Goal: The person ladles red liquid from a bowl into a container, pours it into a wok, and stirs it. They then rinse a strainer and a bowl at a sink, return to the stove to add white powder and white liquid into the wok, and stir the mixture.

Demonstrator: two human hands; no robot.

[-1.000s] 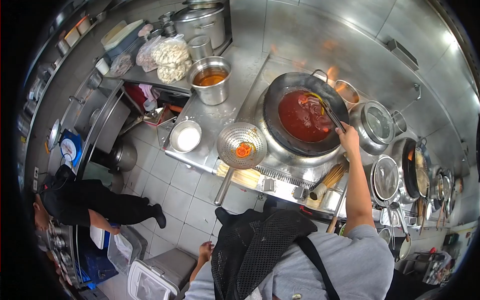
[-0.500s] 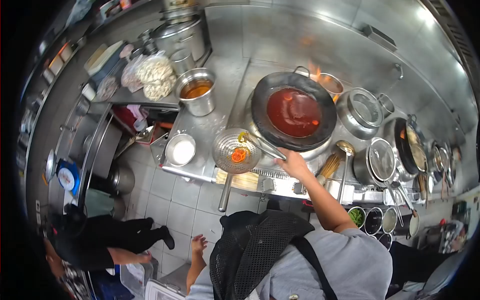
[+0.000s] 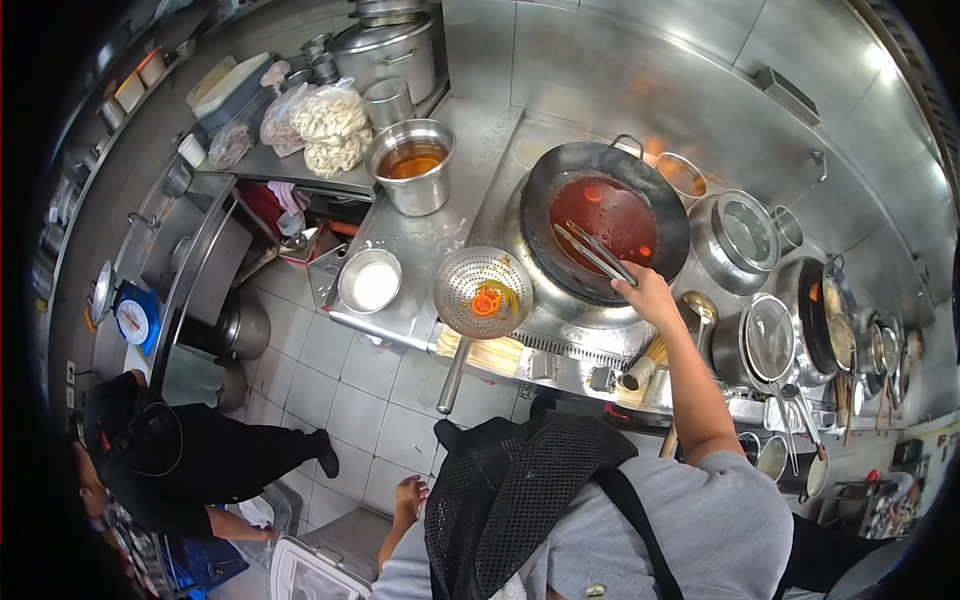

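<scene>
1. Back over the wok (image 3: pixel 668 212) with the tongs (image 3: pixel 597 252), after reaching across to the strainer (image 3: pixel 455 290) just 0.5 s ago!
2. Down in the strainer now, out of the tongs' grip: a yellow-green strip (image 3: pixel 511 297), right beside a curled orange piece (image 3: pixel 486 302).
3. Gripping the tongs in the right hand (image 3: pixel 643 292), with fingers clamped on the near end.
4. Slightly apart at the tips, apparently with nothing between, and close to the red liquid (image 3: pixel 630 215). Dipped in or just above? Cannot tell.
5. Showing in the red liquid: 2 spots of orange, with a far orange round (image 3: pixel 593 194) toward the back and a near orange round (image 3: pixel 645 251) close to the right hand.
6. More in the strainer, then, and less in the wok. Well along, by the look of it, but seemingly unfinished with 2 rounds there.
7. Nothing visible in the left hand (image 3: pixel 411 494), out over the floor (image 3: pixel 350 370) and well apart from the table (image 3: pixel 480 190), with fingers loosely curled, not pressed together.
8. Left of the wok, on the table: a metal pot (image 3: pixel 412 195) of amber liquid and a bowl (image 3: pixel 345 285) with white contents.
</scene>
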